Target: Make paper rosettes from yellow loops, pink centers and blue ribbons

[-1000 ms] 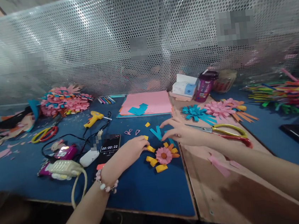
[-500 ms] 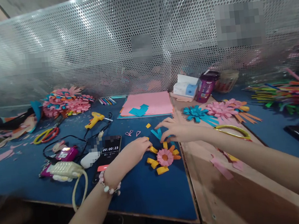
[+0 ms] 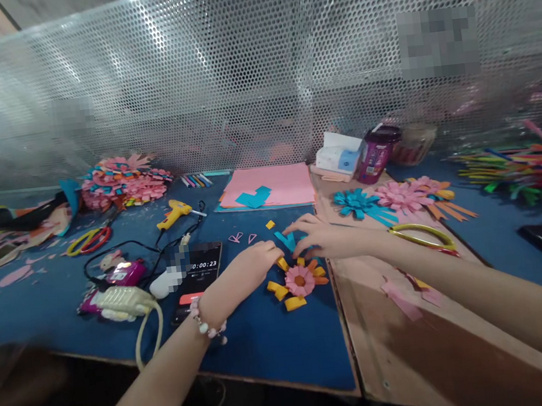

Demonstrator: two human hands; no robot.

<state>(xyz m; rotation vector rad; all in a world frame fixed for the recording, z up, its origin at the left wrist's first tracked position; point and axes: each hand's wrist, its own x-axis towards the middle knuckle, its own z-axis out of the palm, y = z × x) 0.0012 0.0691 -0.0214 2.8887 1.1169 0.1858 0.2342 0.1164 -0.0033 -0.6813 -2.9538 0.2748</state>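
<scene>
A paper flower with a pink fringed centre and looped yellow and orange petals lies on the blue table. My left hand comes in from its upper left, with fingers pinched at the yellow paper petal on that side. Above the flower hovers my right hand, its fingers curved and spread apart. Just under those fingertips lie blue paper strips, partly covered by the hand. I see nothing held in the right hand. A small yellow paper piece rests beyond the flower.
A phone with a timer, a white mouse-shaped item and a power strip lie left. Behind are a yellow glue gun and pink paper sheets. Finished paper flowers, scissors and a purple cup are right.
My left hand has shifted slightly right and up along the flower's edge. My right hand stays almost where it was, fingers still spread. The view has moved a little.
</scene>
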